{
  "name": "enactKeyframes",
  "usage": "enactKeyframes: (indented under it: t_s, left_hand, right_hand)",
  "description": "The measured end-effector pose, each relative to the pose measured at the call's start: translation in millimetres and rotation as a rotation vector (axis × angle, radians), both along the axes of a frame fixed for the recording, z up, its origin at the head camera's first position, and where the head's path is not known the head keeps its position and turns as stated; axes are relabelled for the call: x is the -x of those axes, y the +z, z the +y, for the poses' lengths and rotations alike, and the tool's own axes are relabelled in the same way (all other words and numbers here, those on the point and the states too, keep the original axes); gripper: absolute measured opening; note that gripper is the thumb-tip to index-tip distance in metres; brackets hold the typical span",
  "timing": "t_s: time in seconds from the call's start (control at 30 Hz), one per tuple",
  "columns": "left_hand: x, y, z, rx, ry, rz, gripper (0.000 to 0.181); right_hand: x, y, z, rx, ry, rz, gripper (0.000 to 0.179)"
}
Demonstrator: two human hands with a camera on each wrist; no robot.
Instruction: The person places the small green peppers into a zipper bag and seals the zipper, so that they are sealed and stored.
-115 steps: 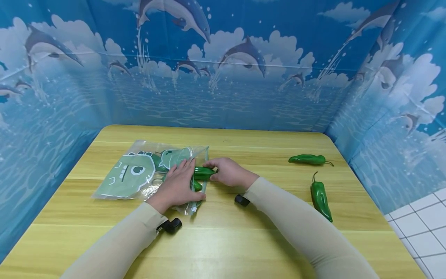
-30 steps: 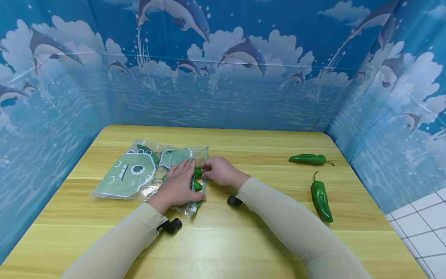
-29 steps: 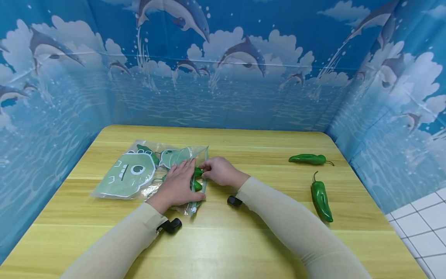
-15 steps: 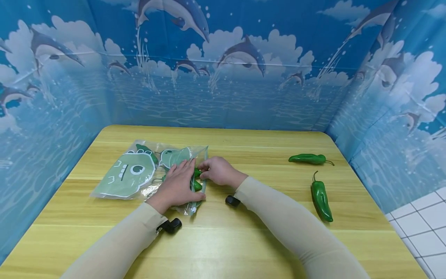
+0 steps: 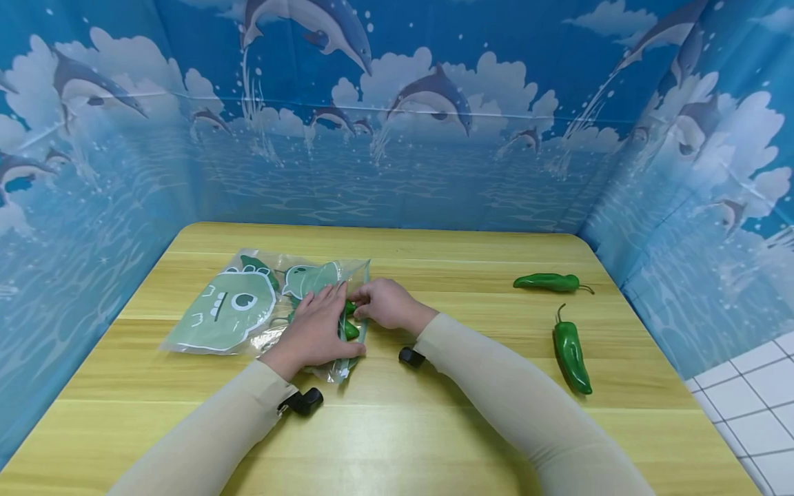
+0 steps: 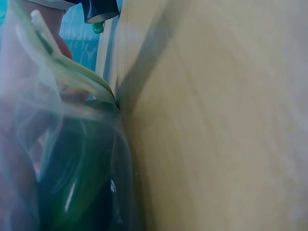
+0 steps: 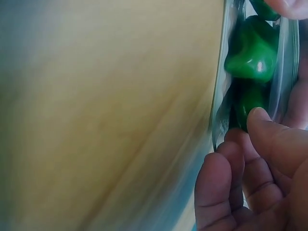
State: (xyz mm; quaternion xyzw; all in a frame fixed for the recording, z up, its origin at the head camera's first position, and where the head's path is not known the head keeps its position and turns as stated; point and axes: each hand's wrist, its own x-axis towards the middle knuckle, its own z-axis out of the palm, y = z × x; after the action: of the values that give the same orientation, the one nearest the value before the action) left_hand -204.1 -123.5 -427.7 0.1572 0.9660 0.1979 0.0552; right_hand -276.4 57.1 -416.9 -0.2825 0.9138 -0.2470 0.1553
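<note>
A clear zip bag (image 5: 226, 310) printed with green cartoon monsters lies on the table at left, several green peppers inside it. My left hand (image 5: 314, 331) rests across the bag near its mouth, fingers extended and thumb out to the side. At the mouth, my right hand (image 5: 387, 304) pinches the end of a green chili pepper (image 7: 249, 103) between thumb and fingers; the rest of it is inside the bag. Another green pepper (image 7: 252, 60) sits beside it, within the bag's rim. The left wrist view has the bag film and a dark green pepper (image 6: 77, 178) up close.
Two more green peppers lie on the right of the wooden table (image 5: 446, 427): one sideways (image 5: 546, 282), one pointing toward me (image 5: 572, 357). A blue dolphin-print curtain (image 5: 403, 179) stands behind the table and along both sides. White floor tiles (image 5: 750, 399) show at right.
My right hand has moved left, and the pepper it pinches has slid deeper into the bag. My left hand stays in place on the bag.
</note>
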Motion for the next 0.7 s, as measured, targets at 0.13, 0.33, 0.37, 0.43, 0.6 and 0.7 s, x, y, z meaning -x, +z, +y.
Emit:
enactKeyframes:
  t_s: [0.13,0.33,0.37,0.43,0.6,0.7]
  left_hand:
    - [0.4,0.1,0.1,-0.002,-0.001,-0.001,0.130]
    - [-0.1,0.8,0.6,0.007,-0.002,-0.003,0.130]
    - [-0.1,0.6,0.7,0.011,-0.001,-0.002,0.130]
    - [-0.1,0.1,0.8,0.019,0.000,0.000,0.131]
    - [-0.7,0.6,1.0,0.023,0.003,0.000,0.131]
    - [-0.8,1.3,1.1,0.019,0.005,-0.004,0.131]
  right_hand:
    - [-1.4,2.8,1,0.005,0.002,-0.011,0.038]
    - [-4.7,10.0,8,0.029,-0.011,-0.053,0.041]
    - [-4.4,10.6,10,0.028,-0.012,-0.052,0.041]
    - [-4.1,12.8,13,0.031,-0.021,-0.056,0.042]
    - [-3.1,20.8,26,0.061,-0.067,-0.074,0.042]
    - [-2.4,27.0,35,0.074,-0.087,-0.074,0.043]
